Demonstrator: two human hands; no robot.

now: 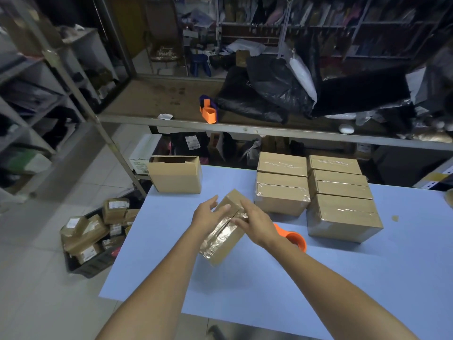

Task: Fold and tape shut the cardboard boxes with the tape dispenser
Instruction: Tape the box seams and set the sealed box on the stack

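One table (pixel 343 290), taped boxes (pixel 340 212) stacked just beyond right hand (pixel 257 227), open box (pixel 175 176) beyond left hand (pixel 206 215), box (pixel 220 244) with taped seam under both hands, dispenser (pixel 296 239) just behind right wrist, left hand fingers straight against box side, right hand fingers flat on seam.

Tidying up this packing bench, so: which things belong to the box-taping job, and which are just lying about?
Job: box under left hand and right hand; tape dispenser on table; open box; taped boxes.
Lying about: shelf dispenser; black bags; floor parcels; blue stool.
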